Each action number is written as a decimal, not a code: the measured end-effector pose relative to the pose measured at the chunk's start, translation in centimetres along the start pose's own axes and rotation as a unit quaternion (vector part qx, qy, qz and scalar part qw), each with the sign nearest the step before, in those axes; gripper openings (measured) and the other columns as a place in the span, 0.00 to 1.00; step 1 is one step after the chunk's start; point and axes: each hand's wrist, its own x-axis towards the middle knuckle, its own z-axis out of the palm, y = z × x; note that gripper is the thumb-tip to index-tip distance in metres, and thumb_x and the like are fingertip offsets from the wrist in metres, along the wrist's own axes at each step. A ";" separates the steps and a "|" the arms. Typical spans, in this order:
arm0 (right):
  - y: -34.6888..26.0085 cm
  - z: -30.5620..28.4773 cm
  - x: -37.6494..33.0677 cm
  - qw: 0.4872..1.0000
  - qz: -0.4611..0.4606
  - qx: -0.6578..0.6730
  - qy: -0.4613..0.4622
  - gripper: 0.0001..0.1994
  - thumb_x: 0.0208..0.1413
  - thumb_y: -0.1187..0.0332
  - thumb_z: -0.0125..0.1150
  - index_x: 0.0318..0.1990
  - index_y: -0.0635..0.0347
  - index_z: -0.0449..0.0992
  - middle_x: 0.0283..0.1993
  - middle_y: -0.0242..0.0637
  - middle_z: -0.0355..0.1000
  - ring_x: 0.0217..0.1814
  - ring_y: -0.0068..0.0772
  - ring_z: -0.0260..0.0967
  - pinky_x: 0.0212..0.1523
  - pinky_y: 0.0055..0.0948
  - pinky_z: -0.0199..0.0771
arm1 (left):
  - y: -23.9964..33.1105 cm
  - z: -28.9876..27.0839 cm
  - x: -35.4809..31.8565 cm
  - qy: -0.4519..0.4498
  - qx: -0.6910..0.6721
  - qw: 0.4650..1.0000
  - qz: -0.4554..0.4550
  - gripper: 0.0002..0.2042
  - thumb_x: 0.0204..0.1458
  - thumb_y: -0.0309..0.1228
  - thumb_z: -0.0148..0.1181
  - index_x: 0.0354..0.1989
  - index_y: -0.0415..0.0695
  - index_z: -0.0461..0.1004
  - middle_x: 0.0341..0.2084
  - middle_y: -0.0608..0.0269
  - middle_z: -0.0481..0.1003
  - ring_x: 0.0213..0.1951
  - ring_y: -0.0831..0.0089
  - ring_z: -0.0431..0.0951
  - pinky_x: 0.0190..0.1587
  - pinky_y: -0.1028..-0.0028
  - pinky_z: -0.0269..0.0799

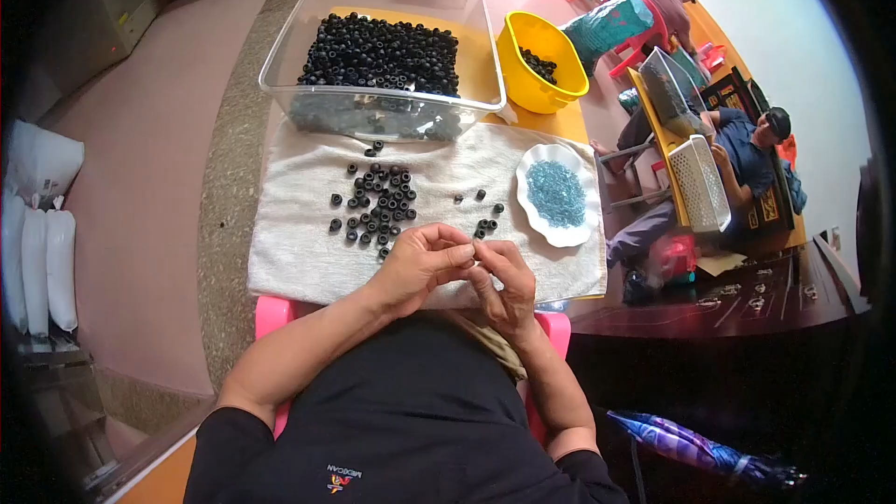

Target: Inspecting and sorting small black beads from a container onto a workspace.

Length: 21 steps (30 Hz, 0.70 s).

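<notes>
Both hands, left hand [422, 266] and right hand [504, 282], meet pinched over the grey cloth [299, 252], apparently assembling a small black ring beside loose black rings [378, 205].

The person wears a plain black top whose short sleeves end just above the elbows, at about seven o'clock on the left side and five o'clock on the right, leaving both forearms bare. Low on the cloth, near six o'clock, sits a small printed mark: a short line of pale lettering above a little red and yellow emblem. The fabric looks smooth and matte, with soft folds across the middle. The left hand [420, 266] and the right hand [504, 285] are bare, with no gloves, rings, watch or bracelet showing.
</notes>
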 end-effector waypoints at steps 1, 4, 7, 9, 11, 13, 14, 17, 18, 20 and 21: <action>-0.3 -0.1 0.0 0.998 0.048 0.021 -0.016 0.11 0.56 0.77 0.62 0.47 0.65 0.76 0.40 0.43 0.73 0.36 0.37 0.72 0.37 0.28 0.72 | 0.3 0.1 0.0 0.004 -0.005 1.000 0.013 0.06 0.57 0.25 0.61 0.41 0.40 0.75 0.34 0.64 0.77 0.36 0.76 0.79 0.44 0.74 0.80; 0.5 -1.5 1.7 0.999 0.007 -0.021 -0.025 0.09 0.55 0.78 0.61 0.44 0.66 0.78 0.38 0.45 0.74 0.34 0.34 0.73 0.35 0.27 0.72 | 0.3 0.1 0.0 0.015 -0.008 1.000 0.026 0.05 0.57 0.25 0.61 0.40 0.41 0.74 0.34 0.64 0.77 0.36 0.77 0.79 0.43 0.74 0.80; 1.8 -1.5 4.7 0.995 -0.039 -0.091 -0.020 0.07 0.51 0.80 0.63 0.39 0.64 0.78 0.36 0.44 0.75 0.36 0.40 0.75 0.36 0.31 0.74 | 0.2 0.1 0.0 0.025 -0.005 0.999 0.028 0.05 0.57 0.25 0.61 0.39 0.41 0.74 0.33 0.65 0.77 0.35 0.77 0.79 0.42 0.74 0.81; 3.0 -1.4 6.7 0.985 -0.072 -0.146 -0.063 0.07 0.48 0.78 0.65 0.36 0.61 0.79 0.37 0.40 0.76 0.38 0.41 0.74 0.38 0.35 0.75 | 0.2 0.1 -0.1 0.027 -0.004 0.999 0.032 0.05 0.56 0.25 0.62 0.39 0.41 0.74 0.33 0.65 0.77 0.35 0.77 0.79 0.41 0.74 0.81; 4.0 -1.0 8.0 0.968 -0.076 -0.211 -0.111 0.06 0.48 0.76 0.64 0.36 0.59 0.79 0.37 0.38 0.77 0.39 0.40 0.74 0.39 0.35 0.75 | 0.2 0.0 0.0 0.029 -0.005 0.999 0.035 0.05 0.56 0.25 0.62 0.38 0.41 0.74 0.32 0.65 0.77 0.34 0.77 0.79 0.41 0.75 0.81; 4.8 -0.3 8.8 0.932 -0.086 -0.308 -0.170 0.05 0.49 0.72 0.61 0.34 0.56 0.80 0.35 0.32 0.77 0.41 0.38 0.71 0.40 0.34 0.75 | 0.5 0.2 0.0 0.029 0.001 0.999 0.037 0.05 0.56 0.25 0.62 0.38 0.41 0.74 0.32 0.66 0.77 0.34 0.78 0.79 0.41 0.75 0.81; 5.1 -0.1 9.2 0.932 -0.086 -0.308 -0.170 0.05 0.49 0.72 0.61 0.34 0.56 0.80 0.35 0.32 0.77 0.41 0.38 0.71 0.40 0.34 0.75 | 0.6 0.3 -0.1 0.029 0.007 0.999 0.039 0.05 0.56 0.25 0.62 0.38 0.41 0.74 0.31 0.66 0.77 0.34 0.78 0.79 0.41 0.75 0.81; 5.3 0.3 9.9 0.899 -0.100 -0.348 -0.247 0.07 0.46 0.73 0.59 0.33 0.56 0.80 0.33 0.33 0.76 0.41 0.38 0.71 0.40 0.34 0.75 | 0.7 0.3 0.0 0.029 -0.005 0.999 0.037 0.05 0.56 0.25 0.63 0.38 0.41 0.74 0.31 0.66 0.77 0.34 0.78 0.78 0.41 0.75 0.81; 5.2 0.5 9.9 0.893 -0.101 -0.352 -0.261 0.08 0.45 0.73 0.59 0.34 0.56 0.80 0.34 0.33 0.76 0.41 0.39 0.70 0.40 0.35 0.75 | 0.6 0.3 -0.1 0.029 -0.006 0.999 0.038 0.05 0.56 0.25 0.63 0.38 0.41 0.74 0.31 0.66 0.77 0.34 0.78 0.78 0.41 0.75 0.81; 5.0 0.6 10.0 0.886 -0.105 -0.358 -0.274 0.09 0.43 0.74 0.58 0.34 0.57 0.80 0.34 0.34 0.75 0.40 0.39 0.70 0.40 0.35 0.75 | 0.7 0.2 0.0 0.025 0.001 0.999 0.039 0.06 0.55 0.25 0.63 0.40 0.41 0.74 0.32 0.66 0.76 0.35 0.78 0.78 0.42 0.74 0.81; 4.9 0.5 9.9 0.902 -0.098 -0.335 -0.252 0.09 0.45 0.75 0.58 0.36 0.58 0.80 0.35 0.36 0.75 0.40 0.39 0.71 0.40 0.34 0.75 | 0.7 0.2 -0.1 0.024 0.000 0.999 0.041 0.06 0.55 0.25 0.63 0.40 0.41 0.74 0.32 0.66 0.76 0.35 0.78 0.78 0.42 0.74 0.81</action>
